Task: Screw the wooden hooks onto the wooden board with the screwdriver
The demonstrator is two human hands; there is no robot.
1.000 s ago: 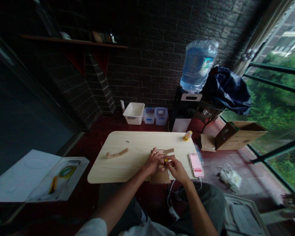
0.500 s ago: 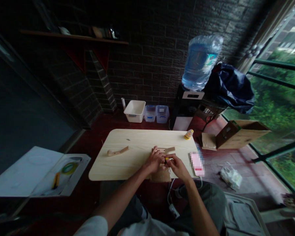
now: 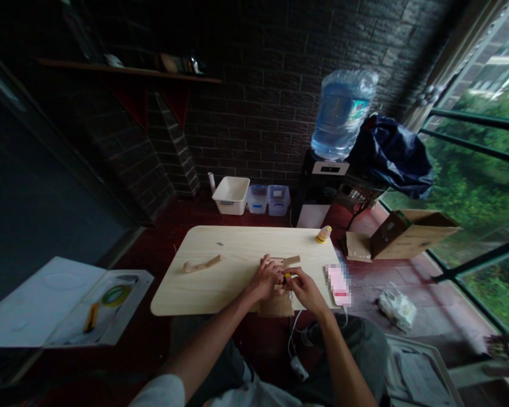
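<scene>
My left hand (image 3: 268,276) presses on a wooden piece (image 3: 279,261) at the front of the table, its fingers bent over it. Against it, my right hand (image 3: 302,286) pinches a small yellow-and-black tool (image 3: 287,275); its tip is hidden, so the exact kind cannot be made out. Under both hands a brown cardboard piece (image 3: 276,308) reaches the table's front edge. Just beyond the fingers lies a short flat wooden block (image 3: 292,259). Farther left on the table (image 3: 237,240) rests a curved wooden part (image 3: 202,265) with holes.
A yellow-capped bottle (image 3: 323,234) and a pink phone (image 3: 338,284) with a cable are at the table's right. An open white case (image 3: 131,308) stands left. Storage bins (image 3: 231,196), a water dispenser (image 3: 322,192) and a cardboard box (image 3: 411,234) are beyond.
The view has shifted slightly. Both hands stay together at the wooden piece, with the small yellow-and-black tool still in my right fingers.
</scene>
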